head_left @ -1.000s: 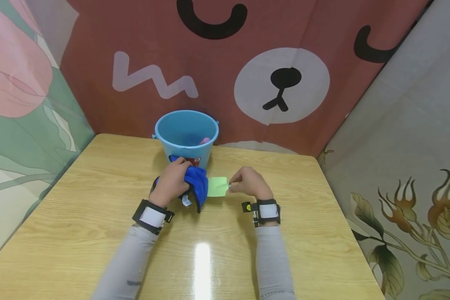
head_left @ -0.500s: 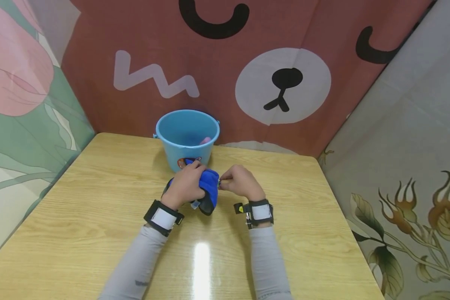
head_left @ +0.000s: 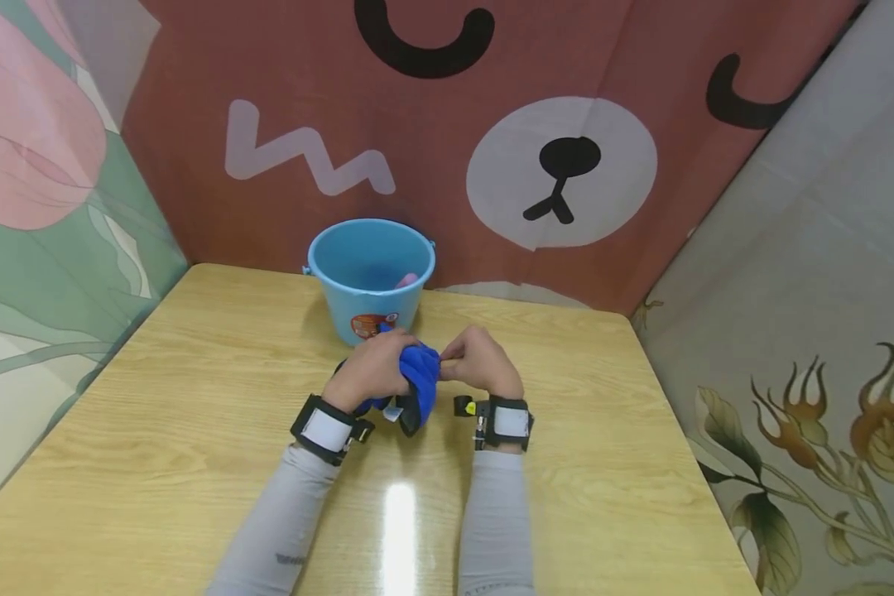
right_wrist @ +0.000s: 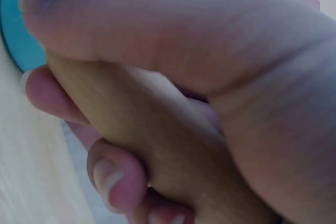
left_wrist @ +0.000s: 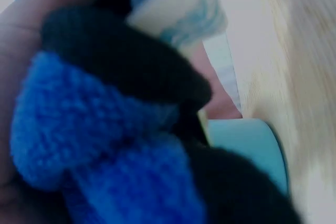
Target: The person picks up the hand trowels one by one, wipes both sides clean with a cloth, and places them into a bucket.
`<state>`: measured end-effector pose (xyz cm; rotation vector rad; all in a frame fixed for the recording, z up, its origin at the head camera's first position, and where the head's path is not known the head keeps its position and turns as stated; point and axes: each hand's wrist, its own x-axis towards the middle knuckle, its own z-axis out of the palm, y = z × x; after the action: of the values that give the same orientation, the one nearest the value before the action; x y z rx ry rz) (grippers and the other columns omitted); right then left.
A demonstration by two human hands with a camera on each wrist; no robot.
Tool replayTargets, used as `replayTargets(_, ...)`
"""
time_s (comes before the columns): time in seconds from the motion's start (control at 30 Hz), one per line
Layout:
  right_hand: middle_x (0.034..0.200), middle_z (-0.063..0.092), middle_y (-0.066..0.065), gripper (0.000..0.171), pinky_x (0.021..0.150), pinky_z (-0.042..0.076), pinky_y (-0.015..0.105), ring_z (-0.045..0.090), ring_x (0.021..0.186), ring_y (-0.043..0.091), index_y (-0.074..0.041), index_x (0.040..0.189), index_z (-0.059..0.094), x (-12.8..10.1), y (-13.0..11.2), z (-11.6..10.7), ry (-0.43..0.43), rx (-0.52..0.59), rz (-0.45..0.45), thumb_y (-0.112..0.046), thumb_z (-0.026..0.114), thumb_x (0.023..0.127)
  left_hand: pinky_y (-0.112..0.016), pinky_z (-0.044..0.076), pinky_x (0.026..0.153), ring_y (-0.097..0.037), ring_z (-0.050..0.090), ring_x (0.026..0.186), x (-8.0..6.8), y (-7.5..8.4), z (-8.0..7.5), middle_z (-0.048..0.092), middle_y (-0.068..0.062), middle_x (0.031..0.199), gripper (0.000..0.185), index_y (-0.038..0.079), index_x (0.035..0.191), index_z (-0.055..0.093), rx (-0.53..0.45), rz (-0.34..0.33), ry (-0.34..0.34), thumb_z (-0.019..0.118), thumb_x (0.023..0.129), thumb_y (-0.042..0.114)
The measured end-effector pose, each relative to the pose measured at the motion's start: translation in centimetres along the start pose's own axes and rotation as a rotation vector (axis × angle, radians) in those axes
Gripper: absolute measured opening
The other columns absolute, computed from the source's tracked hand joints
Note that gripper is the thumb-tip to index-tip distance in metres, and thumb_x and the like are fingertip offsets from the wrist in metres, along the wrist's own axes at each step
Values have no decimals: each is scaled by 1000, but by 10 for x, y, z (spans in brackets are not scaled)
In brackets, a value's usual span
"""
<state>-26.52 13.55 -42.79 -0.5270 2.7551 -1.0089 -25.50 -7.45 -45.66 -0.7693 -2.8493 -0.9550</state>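
Can't really see what the right hand (head_left: 483,362) pinches against the blue cloth (head_left: 420,377) bunched in the left hand (head_left: 372,370). Something pink sits in the bucket (head_left: 371,277).

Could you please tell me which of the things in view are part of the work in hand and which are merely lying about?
In hand:
- blue fleece cloth, gripped by the left hand
- right hand, fingers curled at the cloth's edge; what it pinches is hidden

Lying about:
- blue bucket behind the hands, with something pink inside
- wooden table
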Motion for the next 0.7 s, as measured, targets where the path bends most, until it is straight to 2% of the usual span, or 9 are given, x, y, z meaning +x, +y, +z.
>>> replayTargets(0.17, 80, 77, -4, 12, 74, 57, 34, 69, 79, 14, -13, 90, 84, 4, 12, 6, -23, 36, 20, -19, 86, 80, -37, 54, 79, -16, 60, 83, 2, -6, 4, 70, 1, 95, 32, 12, 102, 74, -45, 34, -62, 74, 72, 0)
replayTargets(0.27, 83, 78, -4, 15, 78, 57, 35, 70, 84, 14, -13, 91, 84, 7, 16, 8, -27, 42, 14, -19, 87, 79, -36, 54, 80, -15, 60, 84, 2, -12, 4, 71, 1, 96, 33, 11, 98, 76, -49, 71, -67, 68, 72, -6)
replayTargets(0.4, 83, 77, -6, 15, 78, 57, 35, 70, 85, 14, -15, 91, 84, 8, 20, 9, -18, 50, 9, -19, 89, 77, -37, 54, 81, -16, 62, 86, 2, -17, 3, 72, -1, 100, 37, 10, 102, 77, -42, 100, -61, 66, 71, -7)
replayTargets(0.53, 84, 77, -6, 14, 77, 58, 35, 69, 88, 14, -17, 90, 84, 5, 24, 9, 6, 83, -1, -20, 89, 77, -39, 55, 82, -17, 63, 87, 1, -18, 1, 72, -2, 101, 37, 10, 103, 77, -23, 89, -40, 68, 71, -6)
replayTargets(0.7, 88, 77, -6, 16, 78, 58, 36, 69, 90, 14, -19, 90, 83, 0, 30, 6, 35, 102, 24, -20, 90, 76, -40, 56, 84, -18, 65, 92, 0, -18, 1, 72, -2, 104, 38, 11, 104, 77, 13, 44, -23, 69, 71, -6)
